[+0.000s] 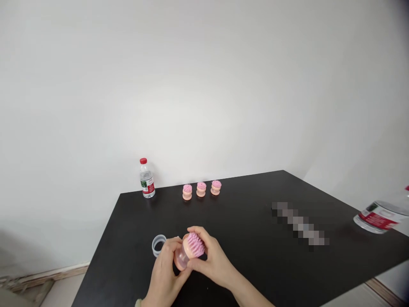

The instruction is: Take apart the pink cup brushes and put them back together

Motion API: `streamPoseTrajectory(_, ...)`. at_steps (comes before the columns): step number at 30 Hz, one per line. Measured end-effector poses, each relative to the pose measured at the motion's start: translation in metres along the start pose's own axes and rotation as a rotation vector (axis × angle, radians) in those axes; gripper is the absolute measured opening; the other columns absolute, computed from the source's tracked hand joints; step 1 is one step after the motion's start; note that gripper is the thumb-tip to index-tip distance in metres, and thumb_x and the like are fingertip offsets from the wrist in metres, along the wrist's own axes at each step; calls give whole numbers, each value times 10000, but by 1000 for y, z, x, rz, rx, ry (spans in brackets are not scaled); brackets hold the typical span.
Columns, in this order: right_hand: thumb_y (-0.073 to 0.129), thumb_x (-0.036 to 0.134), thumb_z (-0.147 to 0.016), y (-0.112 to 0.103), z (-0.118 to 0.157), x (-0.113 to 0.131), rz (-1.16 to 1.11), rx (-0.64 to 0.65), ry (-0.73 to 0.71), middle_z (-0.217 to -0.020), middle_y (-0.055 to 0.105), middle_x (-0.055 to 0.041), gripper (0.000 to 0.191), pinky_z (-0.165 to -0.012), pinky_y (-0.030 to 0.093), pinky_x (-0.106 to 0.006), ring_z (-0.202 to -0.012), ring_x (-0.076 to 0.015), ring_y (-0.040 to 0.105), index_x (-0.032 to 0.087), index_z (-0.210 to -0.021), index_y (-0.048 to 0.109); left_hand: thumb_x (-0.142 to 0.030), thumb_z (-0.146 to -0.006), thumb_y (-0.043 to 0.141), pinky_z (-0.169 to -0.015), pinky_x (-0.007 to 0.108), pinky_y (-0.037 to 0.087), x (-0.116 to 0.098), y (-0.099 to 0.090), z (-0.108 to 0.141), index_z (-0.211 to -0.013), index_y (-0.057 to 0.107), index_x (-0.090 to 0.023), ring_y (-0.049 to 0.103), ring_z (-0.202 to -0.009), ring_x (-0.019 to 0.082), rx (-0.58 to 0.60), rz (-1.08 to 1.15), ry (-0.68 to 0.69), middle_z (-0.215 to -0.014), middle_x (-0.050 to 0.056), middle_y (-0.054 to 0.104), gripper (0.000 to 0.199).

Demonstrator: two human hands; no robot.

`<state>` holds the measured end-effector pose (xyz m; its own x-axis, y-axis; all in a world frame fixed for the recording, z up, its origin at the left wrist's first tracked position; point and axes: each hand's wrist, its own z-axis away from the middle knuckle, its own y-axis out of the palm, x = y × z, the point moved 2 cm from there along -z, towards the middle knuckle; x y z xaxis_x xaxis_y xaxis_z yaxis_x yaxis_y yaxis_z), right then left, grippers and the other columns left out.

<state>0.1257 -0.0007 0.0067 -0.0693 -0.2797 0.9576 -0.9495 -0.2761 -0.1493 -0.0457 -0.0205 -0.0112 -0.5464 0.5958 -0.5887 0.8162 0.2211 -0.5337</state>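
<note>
Between my two hands is a small round scrub brush with pink bristles, a peach collar and a see-through body, tilted with the bristles toward the upper right. My left hand is closed around its clear body. With thumb and fingers, my right hand grips the bristle end at the collar. Just left of my left fingers a translucent white ring lies on the black table. Where the body meets the left palm is hidden.
Along the back edge stand three matching pink-and-peach brushes. A red-capped water bottle is at the back left corner, another bottle at the far right. A pixelated strip covers something right of centre. The white wall rises behind.
</note>
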Motion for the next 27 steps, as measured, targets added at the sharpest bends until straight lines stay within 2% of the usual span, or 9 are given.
streamPoseTrajectory(6, 820, 229, -654, 4, -2, -7, -59, -19, 0, -922, 681, -15, 330, -789, 517, -334, -849, -221, 648, 208, -941, 659, -272, -814, 747, -743, 345, 618, 7, -6, -1, -993, 603, -252, 752, -943, 252, -6, -46, 90, -998, 60, 755, 231)
streamPoseTrajectory(10, 887, 362, -661, 2, 2, -11, -105, 58, -124, -1038, 666, -42, 447, -843, 518, -359, -943, -245, 650, 230, -1024, 662, -246, -722, 789, -681, 299, 590, 6, -9, -9, -892, 595, -243, 739, -801, 215, 123, 58, 5, -867, 6, 739, 258)
streamPoseTrajectory(13, 881, 393, -706, -2, 5, -11, -75, 166, -195, -1170, 637, -64, 501, -986, 475, -413, -1124, -279, 614, 270, -1140, 663, -245, -696, 781, -626, 283, 564, 6, -12, -11, -859, 585, -232, 691, -680, 181, 234, 181, -93, -810, -15, 704, 255)
streamPoseTrajectory(16, 933, 442, -624, -2, 5, -17, -155, 161, -110, -1349, 536, -83, 838, -1045, 448, -441, -1265, -305, 542, 336, -1351, 530, -219, -723, 745, -741, 325, 590, 10, -14, -11, -917, 576, -231, 726, -860, 225, 209, 235, -139, -932, 26, 720, 258)
streamPoseTrajectory(18, 955, 504, -542, 0, 4, -23, -233, 89, -36, -1300, 550, -80, 985, -985, 490, -432, -1209, -305, 578, 342, -1385, 472, -176, -737, 726, -832, 362, 590, 13, -14, -9, -952, 571, -235, 720, -1013, 255, 162, 182, -102, -1024, 52, 722, 272)
streamPoseTrajectory(21, 916, 500, -625, 2, 3, -26, -224, 21, 17, -1116, 627, -57, 728, -897, 517, -409, -1060, -274, 636, 288, -1229, 569, -142, -761, 711, -821, 366, 598, 14, -12, -6, -971, 570, -245, 721, -1038, 257, 132, 83, 10, -1037, 56, 720, 274)
streamPoseTrajectory(23, 878, 430, -713, 2, 4, -24, -216, 40, 4, -1128, 640, -62, 559, -926, 500, -411, -1072, -262, 632, 272, -1168, 595, -145, -769, 713, -813, 368, 604, 14, -11, -4, -976, 563, -248, 723, -1036, 256, 121, 59, 36, -1036, 57, 719, 275)
streamPoseTrajectory(25, 871, 385, -733, 1, 4, -21, -258, 67, -35, -1249, 608, -77, 593, -993, 466, -420, -1173, -264, 592, 290, -1236, 570, -148, -756, 725, -813, 371, 609, 14, -11, -4, -974, 550, -248, 726, -1031, 257, 121, 60, 9, -1040, 59, 717, 297)
streamPoseTrajectory(27, 915, 397, -671, 1, 4, -23, -312, 88, -45, -1319, 570, -79, 783, -1019, 449, -423, -1228, -270, 561, 321, -1335, 508, -143, -744, 726, -811, 372, 613, 14, -11, -5, -976, 542, -247, 728, -1031, 258, 128, 63, -15, -1043, 61, 716, 314)
